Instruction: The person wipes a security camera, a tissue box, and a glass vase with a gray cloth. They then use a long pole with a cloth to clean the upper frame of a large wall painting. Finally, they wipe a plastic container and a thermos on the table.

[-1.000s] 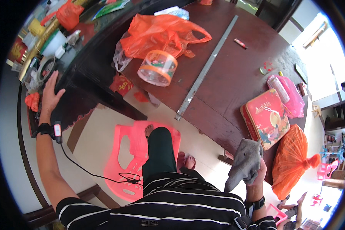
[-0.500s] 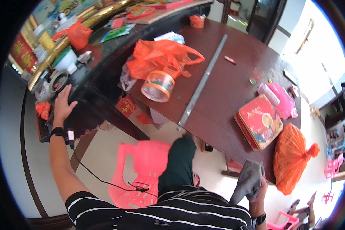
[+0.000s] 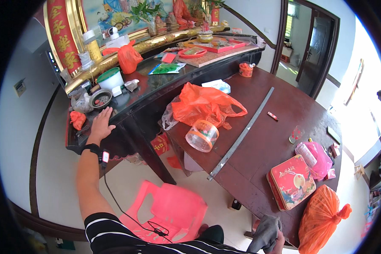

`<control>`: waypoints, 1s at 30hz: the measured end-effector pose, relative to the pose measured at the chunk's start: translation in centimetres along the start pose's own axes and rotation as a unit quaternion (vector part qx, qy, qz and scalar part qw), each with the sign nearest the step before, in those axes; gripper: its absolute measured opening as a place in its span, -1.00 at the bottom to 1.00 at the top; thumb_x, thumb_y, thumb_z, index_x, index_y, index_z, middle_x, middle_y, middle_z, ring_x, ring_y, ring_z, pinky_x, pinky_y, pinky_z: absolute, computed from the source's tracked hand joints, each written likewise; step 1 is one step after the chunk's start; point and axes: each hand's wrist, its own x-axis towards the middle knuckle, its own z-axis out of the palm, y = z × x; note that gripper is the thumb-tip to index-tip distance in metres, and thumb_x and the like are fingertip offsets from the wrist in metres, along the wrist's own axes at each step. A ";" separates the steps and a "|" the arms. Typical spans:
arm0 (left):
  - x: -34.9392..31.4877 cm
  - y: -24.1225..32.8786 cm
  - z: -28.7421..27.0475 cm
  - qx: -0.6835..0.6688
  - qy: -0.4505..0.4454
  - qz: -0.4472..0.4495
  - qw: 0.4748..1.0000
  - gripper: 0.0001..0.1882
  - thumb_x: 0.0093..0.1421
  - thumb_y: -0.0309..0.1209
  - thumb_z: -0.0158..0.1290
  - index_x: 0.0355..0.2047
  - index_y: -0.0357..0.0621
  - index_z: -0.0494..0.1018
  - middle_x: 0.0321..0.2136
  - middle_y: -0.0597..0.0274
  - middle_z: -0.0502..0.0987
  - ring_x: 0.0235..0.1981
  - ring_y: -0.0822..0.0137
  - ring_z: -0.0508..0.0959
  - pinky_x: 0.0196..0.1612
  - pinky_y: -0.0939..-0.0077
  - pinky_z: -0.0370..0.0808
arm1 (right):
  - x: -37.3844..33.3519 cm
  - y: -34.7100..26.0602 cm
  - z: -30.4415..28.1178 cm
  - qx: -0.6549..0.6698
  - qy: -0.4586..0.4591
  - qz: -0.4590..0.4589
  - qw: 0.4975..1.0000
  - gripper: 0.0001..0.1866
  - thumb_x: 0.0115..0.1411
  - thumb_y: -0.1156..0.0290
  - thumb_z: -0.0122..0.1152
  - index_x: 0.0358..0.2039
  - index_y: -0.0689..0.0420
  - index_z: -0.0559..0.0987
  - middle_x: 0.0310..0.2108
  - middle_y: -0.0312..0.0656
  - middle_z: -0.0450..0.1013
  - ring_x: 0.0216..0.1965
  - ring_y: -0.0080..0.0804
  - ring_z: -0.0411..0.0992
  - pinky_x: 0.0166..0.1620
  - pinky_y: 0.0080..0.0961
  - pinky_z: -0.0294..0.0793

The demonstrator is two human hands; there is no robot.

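My left hand (image 3: pixel 100 126) lies with fingers spread on the edge of the dark altar table (image 3: pixel 133 100), just below a round dish (image 3: pixel 100 98) with small bits in it. A small orange-red bag (image 3: pixel 77 120) sits to the left of that hand. A black band and a cable are at my left wrist. At the lower right, my right hand (image 3: pixel 278 244) is closed on a grey cloth (image 3: pixel 264 233), which hangs beside the near edge of the brown table (image 3: pixel 258 148). Part of the right hand is cut off by the picture's lower edge.
A pink plastic chair (image 3: pixel 173 207) stands before me. The brown table bears an orange plastic bag (image 3: pixel 203 103), a clear round tub (image 3: pixel 202 136), a long metal strip (image 3: pixel 243 134), and a red tin (image 3: pixel 291 180). A knotted orange bag (image 3: pixel 319 218) is at its right corner.
My view has tilted up, bringing more of the altar into sight. My left hand stays by the round dish. The cloth in my right hand now appears lower, and my leg is mostly out of view.
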 end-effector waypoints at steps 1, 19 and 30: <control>-0.1 0.5 0.2 0.013 0.005 -0.027 1.000 -0.08 0.01 -0.28 0.27 0.33 0.00 0.03 0.33 0.19 0.11 0.31 0.11 0.16 0.24 0.03 0.20 | 0.3 0.1 0.1 0.004 -0.001 0.006 1.000 -0.60 0.22 0.24 -0.04 -0.04 0.25 0.47 -0.13 -0.08 0.50 -0.14 -0.25 0.49 -0.04 -0.26 0.50; 1.2 32.5 -4.0 -0.216 0.028 0.344 0.914 0.08 -0.13 -0.11 0.35 0.31 -0.21 0.01 0.30 -0.18 0.01 0.31 -0.17 0.05 0.31 0.06 0.10 | 2.0 0.3 1.1 -0.001 -0.023 0.024 0.999 -0.57 0.20 0.26 0.09 0.04 0.18 0.46 -0.07 -0.13 0.48 -0.07 -0.38 0.44 0.04 -0.31 0.43; 2.1 35.7 -1.9 -0.224 -0.123 0.354 0.900 -0.08 -0.34 -0.11 0.43 0.07 -0.15 0.35 0.00 -0.01 0.33 0.08 -0.03 0.30 0.03 0.10 0.38 | 0.2 1.5 0.2 -0.079 0.096 -0.005 0.992 -0.54 0.19 0.27 0.17 0.10 0.13 0.46 -0.03 -0.16 0.47 -0.04 -0.47 0.41 0.09 -0.35 0.39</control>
